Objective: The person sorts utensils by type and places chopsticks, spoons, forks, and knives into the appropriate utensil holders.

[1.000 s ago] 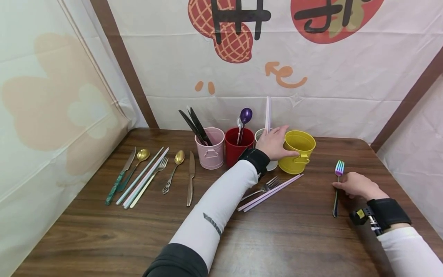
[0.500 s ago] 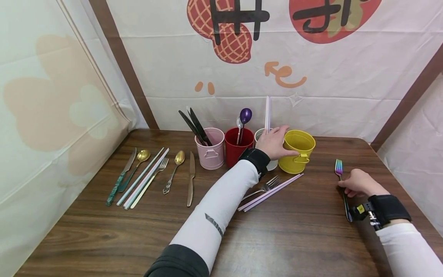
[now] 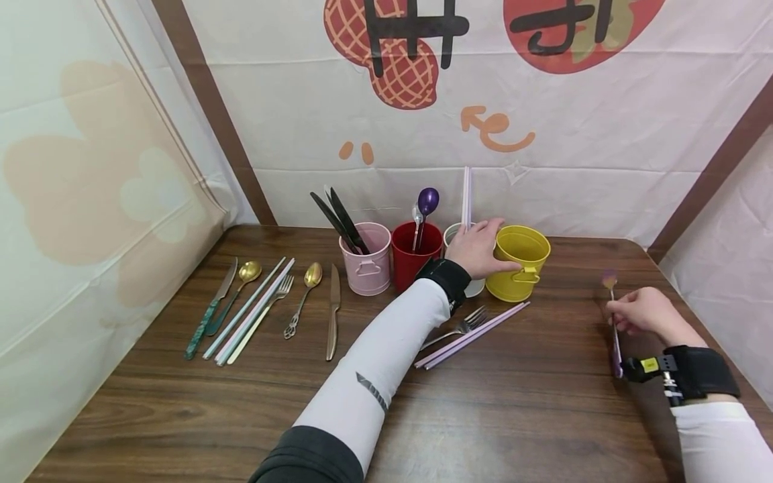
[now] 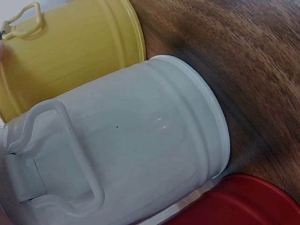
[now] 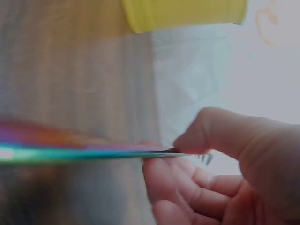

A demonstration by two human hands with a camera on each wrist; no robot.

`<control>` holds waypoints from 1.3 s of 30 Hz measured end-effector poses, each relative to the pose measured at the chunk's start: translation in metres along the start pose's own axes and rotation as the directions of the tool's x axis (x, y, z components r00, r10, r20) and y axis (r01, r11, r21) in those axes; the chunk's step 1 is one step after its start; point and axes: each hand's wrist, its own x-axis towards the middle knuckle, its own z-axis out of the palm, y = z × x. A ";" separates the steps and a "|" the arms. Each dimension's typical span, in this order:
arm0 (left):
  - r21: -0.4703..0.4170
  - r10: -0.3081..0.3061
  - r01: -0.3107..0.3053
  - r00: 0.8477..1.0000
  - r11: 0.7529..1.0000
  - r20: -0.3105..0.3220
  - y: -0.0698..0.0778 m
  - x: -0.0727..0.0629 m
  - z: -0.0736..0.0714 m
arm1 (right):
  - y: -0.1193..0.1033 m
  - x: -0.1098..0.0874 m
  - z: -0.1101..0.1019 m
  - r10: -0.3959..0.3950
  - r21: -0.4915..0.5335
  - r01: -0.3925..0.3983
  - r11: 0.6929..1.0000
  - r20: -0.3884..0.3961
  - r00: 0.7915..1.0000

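My right hand pinches a rainbow-coloured metal fork between thumb and fingers at the right side of the table. The fork's tines point away from me, and the handle's end comes back toward the wrist. My left hand reaches across the white bucket, fingers and thumb spread against the near left side of the yellow bucket. The thumb lies by the yellow bucket's handle. Light chopsticks stand in the white bucket, which is partly hidden by the hand.
Left of these stand a red bucket with spoons and a pink bucket with dark-handled knives. A fork and pale purple chopsticks lie in front. Further left lie a knife, a spoon and several other utensils.
My right hand has taken hold of the rainbow fork and shifted it slightly right, turning it and tilting it up off the table. The left hand has stayed in place.
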 end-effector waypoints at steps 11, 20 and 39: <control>-0.022 0.004 -0.004 1.000 1.000 0.011 -0.004 0.001 0.002 | -0.043 0.006 -0.028 -0.208 0.218 0.266 0.939 -0.259 0.943; -0.025 0.009 -0.009 1.000 1.000 0.017 -0.005 0.003 0.004 | -0.106 0.006 -0.054 -0.290 0.032 0.348 0.937 -0.483 0.826; -0.010 -0.003 0.003 1.000 1.000 0.026 -0.001 0.002 0.001 | -0.146 0.028 -0.007 -0.363 0.107 0.528 0.843 -0.611 0.704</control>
